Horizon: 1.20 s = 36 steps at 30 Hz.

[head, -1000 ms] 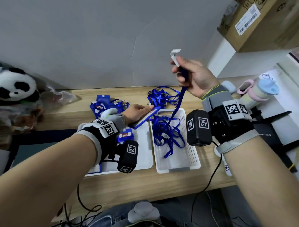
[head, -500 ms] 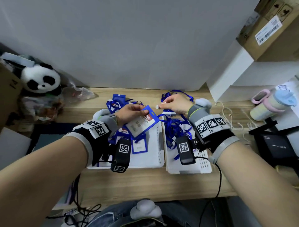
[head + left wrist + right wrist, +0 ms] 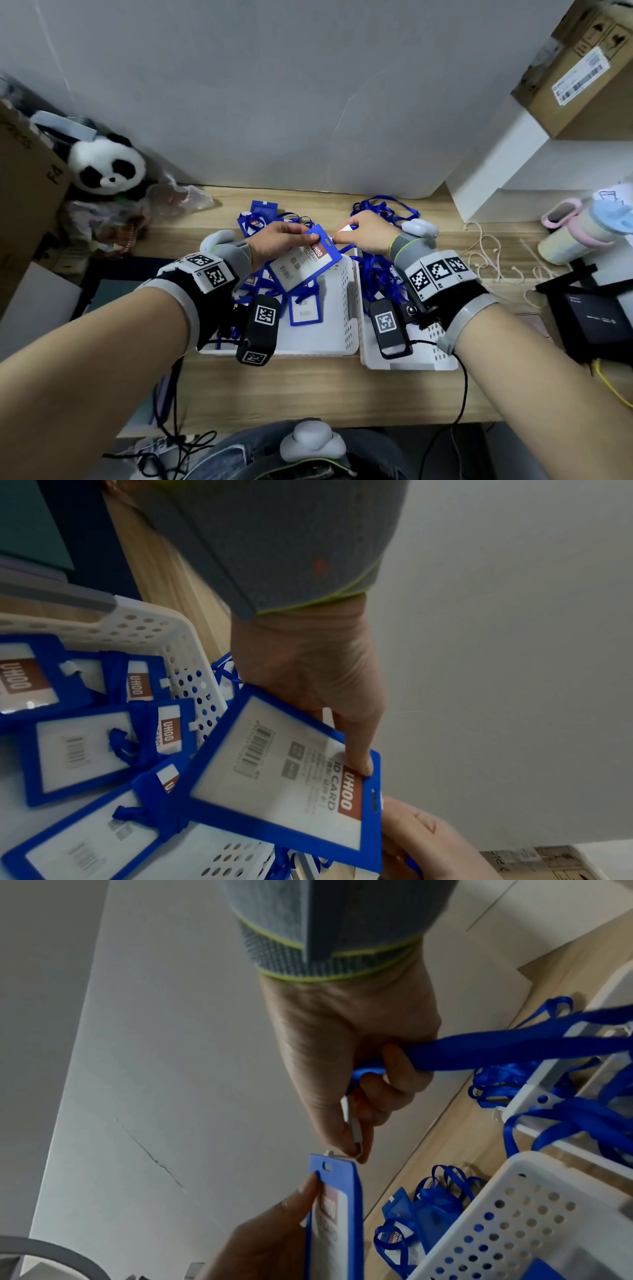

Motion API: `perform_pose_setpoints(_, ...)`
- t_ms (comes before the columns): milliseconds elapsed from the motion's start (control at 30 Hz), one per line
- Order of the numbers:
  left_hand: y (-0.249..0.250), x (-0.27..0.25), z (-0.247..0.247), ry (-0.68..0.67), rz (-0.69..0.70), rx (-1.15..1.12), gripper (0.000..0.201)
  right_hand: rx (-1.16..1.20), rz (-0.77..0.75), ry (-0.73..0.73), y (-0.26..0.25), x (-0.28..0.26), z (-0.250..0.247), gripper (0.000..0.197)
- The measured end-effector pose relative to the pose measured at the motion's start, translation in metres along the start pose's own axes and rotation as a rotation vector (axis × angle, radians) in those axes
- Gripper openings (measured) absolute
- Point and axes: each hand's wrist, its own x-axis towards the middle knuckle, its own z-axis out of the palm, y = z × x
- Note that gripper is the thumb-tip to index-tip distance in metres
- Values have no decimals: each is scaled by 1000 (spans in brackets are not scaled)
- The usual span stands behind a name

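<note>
Step in hand: fastening a lanyard clip to a badge holder.

Left hand [image 3: 279,236]: fingers clamped on the top edge of the badge holder [image 3: 306,265], held above the far end of the left tray [image 3: 350,308].
Right hand [image 3: 369,233]: thumb and forefinger pinch the clip [image 3: 354,1130]. The other fingers curl round the blue strap [image 3: 496,1047], which trails to the right tray [image 3: 411,364].

Progress (judgement): the clip tip sits just beside the slot [image 3: 327,1166] and is not yet through it. Left to do: thread, close, lay down. The other badge holders [image 3: 82,748] in the left tray appear to carry straps already, so the batch looks partly done.

Views:
- Head view shows both hands meeting over the trays on the table [image 3: 308,387]. The clip there is only a pale fleck.
- Right wrist view alone shows the gap between clip and slot, and the strap in the palm.
- Left wrist view alone shows the holder's printed face with a finger pressed on it. The clip is hidden there.
</note>
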Motion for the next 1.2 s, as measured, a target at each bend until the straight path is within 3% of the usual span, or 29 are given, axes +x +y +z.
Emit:
perform_pose_setpoints(333, 3, 0, 3, -3, -17, 6, 4, 44, -11, -5, 2, -1, 1, 11)
perform_pose_setpoints(933, 4, 3, 5, -5, -40, 28, 5, -13, -67, -10, 7, 7, 1, 17)
perform_pose_setpoints(1067, 3, 3, 4, 11, -34, 53, 5, 71, -52, -47, 8, 10, 1, 12)
perform_pose_setpoints(1200, 1, 5, 1, 54, -42, 83, 5, 259, -24, -114, 8, 11, 0, 19)
